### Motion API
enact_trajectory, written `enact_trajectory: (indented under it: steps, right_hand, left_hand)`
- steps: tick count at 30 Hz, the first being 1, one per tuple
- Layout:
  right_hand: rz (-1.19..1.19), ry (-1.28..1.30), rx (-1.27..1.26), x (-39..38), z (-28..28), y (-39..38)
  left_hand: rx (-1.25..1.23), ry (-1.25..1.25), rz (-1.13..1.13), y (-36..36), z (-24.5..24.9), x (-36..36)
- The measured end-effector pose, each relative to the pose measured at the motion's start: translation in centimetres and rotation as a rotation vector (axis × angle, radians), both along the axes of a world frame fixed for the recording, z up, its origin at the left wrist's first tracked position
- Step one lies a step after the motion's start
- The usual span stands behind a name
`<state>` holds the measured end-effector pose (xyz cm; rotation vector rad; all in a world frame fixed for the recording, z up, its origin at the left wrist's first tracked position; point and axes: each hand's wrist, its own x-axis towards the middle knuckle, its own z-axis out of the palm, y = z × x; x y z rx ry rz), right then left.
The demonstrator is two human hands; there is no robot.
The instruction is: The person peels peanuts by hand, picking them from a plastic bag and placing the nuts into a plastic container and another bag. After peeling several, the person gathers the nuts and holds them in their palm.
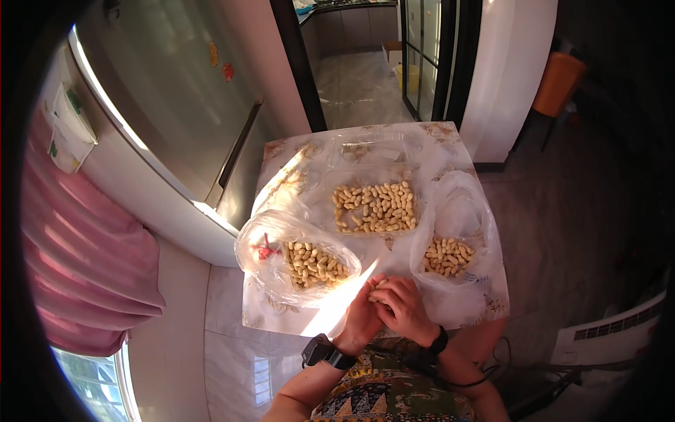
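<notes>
Both my hands meet over the table's front edge. My left hand (pixel 361 314) is curled, palm up, with a peanut (pixel 380 285) at its fingers. From the right, my right hand (pixel 406 307) bends its fingers onto the same peanut. Left of them lies an open plastic bag (pixel 258 280) holding peanuts (pixel 314 266). A second plastic bag (pixel 460 204), to the right, also has peanuts (pixel 448 257) in it. Beyond my hands, a clear plastic container (pixel 330 184) with its lid raised holds many peanuts (pixel 376 206).
A patterned cloth covers the table (pixel 467 304). A refrigerator (pixel 176 91) stands at the left, near a pink curtain (pixel 84 246). An orange stool (pixel 559 84) is at the upper right, and a white appliance (pixel 605 334) at the lower right beside dark cables.
</notes>
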<state>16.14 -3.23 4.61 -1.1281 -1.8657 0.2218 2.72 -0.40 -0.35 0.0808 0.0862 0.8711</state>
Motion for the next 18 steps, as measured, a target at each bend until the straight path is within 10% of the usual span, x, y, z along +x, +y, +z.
enact_trajectory:
  steps: [18]
  right_hand:
    - [-0.188,0.301,0.011,0.3,-0.6,-0.7]
  left_hand:
    - [0.022,0.276,0.015,-0.1,-0.1,-0.3]
